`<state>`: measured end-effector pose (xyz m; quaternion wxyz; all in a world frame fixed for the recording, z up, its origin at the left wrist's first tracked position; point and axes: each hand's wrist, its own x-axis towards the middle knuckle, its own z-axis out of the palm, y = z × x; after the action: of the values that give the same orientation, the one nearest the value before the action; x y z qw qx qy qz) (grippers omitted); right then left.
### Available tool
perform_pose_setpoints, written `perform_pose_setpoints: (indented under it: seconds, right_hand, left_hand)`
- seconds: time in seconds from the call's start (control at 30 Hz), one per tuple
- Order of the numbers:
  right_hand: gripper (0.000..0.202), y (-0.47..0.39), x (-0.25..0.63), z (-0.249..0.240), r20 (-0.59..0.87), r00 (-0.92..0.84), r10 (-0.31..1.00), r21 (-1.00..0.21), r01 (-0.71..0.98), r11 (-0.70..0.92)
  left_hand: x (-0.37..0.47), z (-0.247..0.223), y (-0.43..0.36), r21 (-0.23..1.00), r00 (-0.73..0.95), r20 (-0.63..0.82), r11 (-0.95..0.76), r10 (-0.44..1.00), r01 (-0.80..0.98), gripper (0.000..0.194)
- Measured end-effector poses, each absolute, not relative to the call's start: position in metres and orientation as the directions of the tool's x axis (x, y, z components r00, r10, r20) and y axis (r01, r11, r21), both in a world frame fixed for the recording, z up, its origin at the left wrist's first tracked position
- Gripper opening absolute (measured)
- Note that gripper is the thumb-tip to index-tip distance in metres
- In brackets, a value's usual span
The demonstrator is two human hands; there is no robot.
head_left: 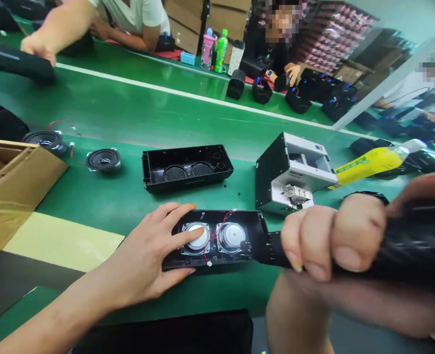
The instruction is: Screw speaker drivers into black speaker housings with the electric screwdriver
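Note:
My left hand [158, 250] spans the left end of a black speaker housing [254, 228], gripping it between the thumb at the near side and fingers at the far side. One fingertip rests on the left speaker driver [195, 241]. Beside it sits a second speaker driver [232, 237], with thin red wires between them and a small white plug [209, 264]. My right hand [331, 238] is wrapped round a black electric screwdriver [416, 246], whose tip points down at the housing's right part. The tip itself is hard to make out.
Behind lies another open black housing [188, 169]. A screw-feeder machine [294, 172] stands to the right near a yellow bottle [372, 164]. Two loose drivers, one nearer [103, 160], lie left by a cardboard box [25, 191]. Across the bench, a co-worker's hand [38, 49] holds a black item.

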<state>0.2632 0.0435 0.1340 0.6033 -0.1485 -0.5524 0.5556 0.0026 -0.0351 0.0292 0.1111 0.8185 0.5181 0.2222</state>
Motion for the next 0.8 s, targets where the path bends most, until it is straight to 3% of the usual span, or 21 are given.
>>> perform_pose_setpoints:
  seconds: [0.1, 0.23, 0.6, 0.8]
  right_hand:
    - [0.042, 0.041, 0.236, 0.111, 0.526, -0.155, 0.836, -0.705, -0.629, 0.327]
    - [0.049, 0.042, 0.225, 0.088, 0.512, -0.166, 0.843, -0.712, -0.630, 0.309]
    - [0.044, 0.041, 0.222, 0.075, 0.520, -0.223, 0.825, -0.725, -0.627, 0.287]
    - [0.047, 0.042, 0.219, 0.082, 0.437, -0.224, 0.871, -0.774, -0.587, 0.237]
  left_hand:
    - [0.003, 0.030, -0.034, 0.418, 0.371, 0.264, -0.452, 0.891, 0.788, 0.053]
    - [0.004, 0.031, -0.034, 0.416, 0.369, 0.258, -0.448, 0.893, 0.791, 0.052]
    - [0.004, 0.031, -0.034, 0.421, 0.368, 0.259, -0.447, 0.893, 0.789, 0.052]
    - [0.004, 0.031, -0.035, 0.429, 0.364, 0.257, -0.443, 0.895, 0.787, 0.051]
